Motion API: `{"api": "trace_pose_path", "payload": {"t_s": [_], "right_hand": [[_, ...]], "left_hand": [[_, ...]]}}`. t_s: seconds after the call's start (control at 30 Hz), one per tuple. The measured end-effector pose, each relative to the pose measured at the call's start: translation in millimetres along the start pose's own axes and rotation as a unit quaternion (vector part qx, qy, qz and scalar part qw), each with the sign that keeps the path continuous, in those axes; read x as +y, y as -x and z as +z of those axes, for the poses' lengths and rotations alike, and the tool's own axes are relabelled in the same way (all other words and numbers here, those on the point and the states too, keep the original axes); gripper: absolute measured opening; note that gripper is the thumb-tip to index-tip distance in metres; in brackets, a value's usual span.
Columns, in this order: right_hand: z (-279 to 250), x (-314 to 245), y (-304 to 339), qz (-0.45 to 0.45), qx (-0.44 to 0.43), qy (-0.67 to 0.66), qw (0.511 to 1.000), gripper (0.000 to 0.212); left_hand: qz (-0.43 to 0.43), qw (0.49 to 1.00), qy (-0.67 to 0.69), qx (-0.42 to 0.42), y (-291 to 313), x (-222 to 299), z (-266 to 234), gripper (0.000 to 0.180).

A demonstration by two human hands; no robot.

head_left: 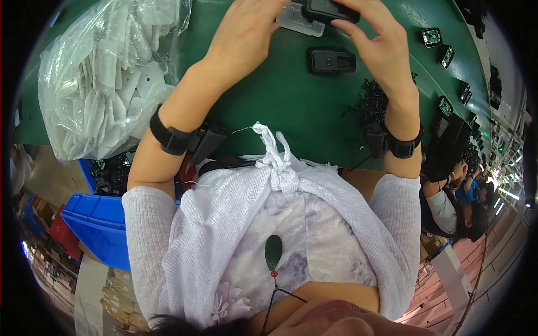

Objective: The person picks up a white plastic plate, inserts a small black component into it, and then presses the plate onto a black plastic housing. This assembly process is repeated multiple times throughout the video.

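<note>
Both my hands are at the far edge of the view, above a green tabletop (pixel 269 106). My right hand (pixel 384 45) grips a black plastic housing (pixel 330 10) between thumb and fingers. The thumb of my left hand (pixel 244 39) meets the left edge of a translucent plastic plate (pixel 300 23); its fingertips run out of the top of the picture. This plate sits beside and partly under the held housing. A second black housing (pixel 332 60) lies on the table just nearer to me, touched by neither hand.
A clear bag (pixel 106 78) full of whitish plastic plates stands at the left. Small black parts (pixel 374 103) are heaped beside my right forearm. Several black housings with circuit boards (pixel 432 37) lie at the right. Blue bins (pixel 98 224) are at lower left; another person (pixel 448 210) sits at right.
</note>
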State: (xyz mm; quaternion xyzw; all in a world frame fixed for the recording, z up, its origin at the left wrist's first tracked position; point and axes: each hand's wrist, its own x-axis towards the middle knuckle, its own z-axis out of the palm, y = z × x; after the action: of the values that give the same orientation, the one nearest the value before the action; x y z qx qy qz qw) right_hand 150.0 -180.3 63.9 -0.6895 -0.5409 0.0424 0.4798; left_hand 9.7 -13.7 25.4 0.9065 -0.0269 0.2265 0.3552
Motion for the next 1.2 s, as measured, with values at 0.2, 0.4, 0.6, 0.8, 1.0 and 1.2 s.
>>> {"api": "trace_pose_path", "payload": {"t_s": [0.2, 0.4, 0.6, 0.8, 1.0, 1.2], "right_hand": [[24.7, 15.6, 3.3, -0.162, 0.03, -0.037, 0.986, 0.033], [40.7, 18.7, 7.2, -0.178, 0.084, -0.044, 0.979, 0.032], [57.2, 18.7, 14.2, -0.199, 0.15, 0.029, 0.968, 0.035], [36.8, 3.8, -1.6, -0.14, 0.042, -0.025, 0.989, 0.039], [29.9, -49.2, -11.0, 0.195, -0.071, 0.169, 0.963, 0.038], [1.6, -31.7, -21.2, 0.119, -0.157, 0.131, 0.972, 0.032]], "left_hand": [[-0.08, 0.992, 0.096, 0.026, 6.9, 11.4, -13.7, 0.054], [0.183, 0.959, 0.09, 0.196, 14.1, -31.6, 25.1, 0.049], [-0.067, 0.995, -0.033, -0.07, 10.5, -0.7, -1.0, 0.049], [0.18, 0.96, -0.027, 0.214, 15.8, -40.0, 37.1, 0.048], [0.185, 0.955, -0.041, 0.23, 13.4, -42.1, 43.5, 0.048], [0.198, 0.924, -0.22, 0.243, 10.3, -35.0, 56.1, 0.062]]}}
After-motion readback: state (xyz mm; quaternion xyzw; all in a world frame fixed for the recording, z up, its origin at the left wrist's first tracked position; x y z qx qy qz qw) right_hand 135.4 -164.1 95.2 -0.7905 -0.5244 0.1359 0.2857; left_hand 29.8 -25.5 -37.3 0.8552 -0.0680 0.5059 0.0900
